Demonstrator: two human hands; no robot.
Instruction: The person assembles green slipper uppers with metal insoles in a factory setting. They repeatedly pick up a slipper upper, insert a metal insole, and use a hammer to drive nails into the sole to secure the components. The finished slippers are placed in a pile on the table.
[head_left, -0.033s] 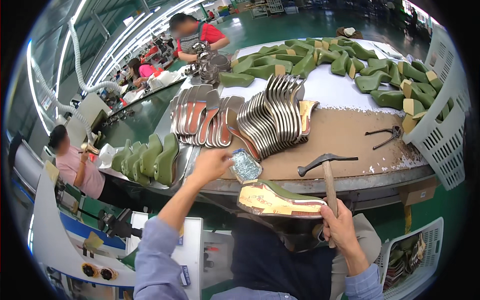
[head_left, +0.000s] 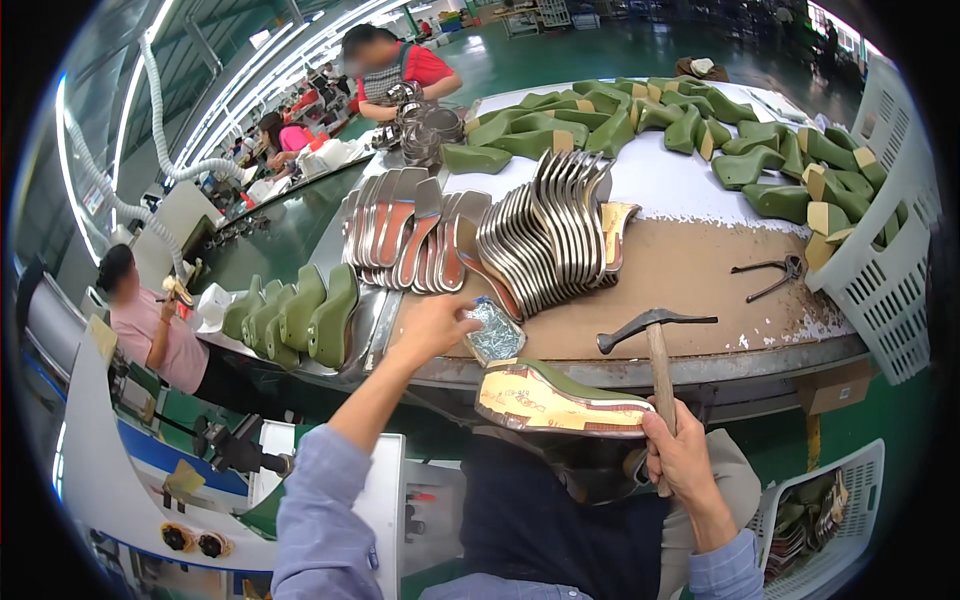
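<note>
My right hand (head_left: pixel 685 455) grips the wooden handle of a hammer (head_left: pixel 655 345), whose head points up over the table edge. The same hand steadies a green shoe last (head_left: pixel 560 400) lying sole-up on my lap, with a tan insole on it. My left hand (head_left: pixel 435 325) reaches forward to a small shiny box of tacks (head_left: pixel 495 335) at the edge of the brown worktop (head_left: pixel 690 270). Its fingertips touch the box's near-left corner. Whether they pinch a tack is hidden.
Fanned stacks of insoles (head_left: pixel 540 235) fill the worktop's middle. Pincers (head_left: pixel 765 278) lie to the right, by a white basket (head_left: pixel 885 280). Green lasts (head_left: pixel 300 315) stand at left and more are piled at the back. A person in pink (head_left: pixel 150 325) and a person in red (head_left: pixel 395 65) work nearby.
</note>
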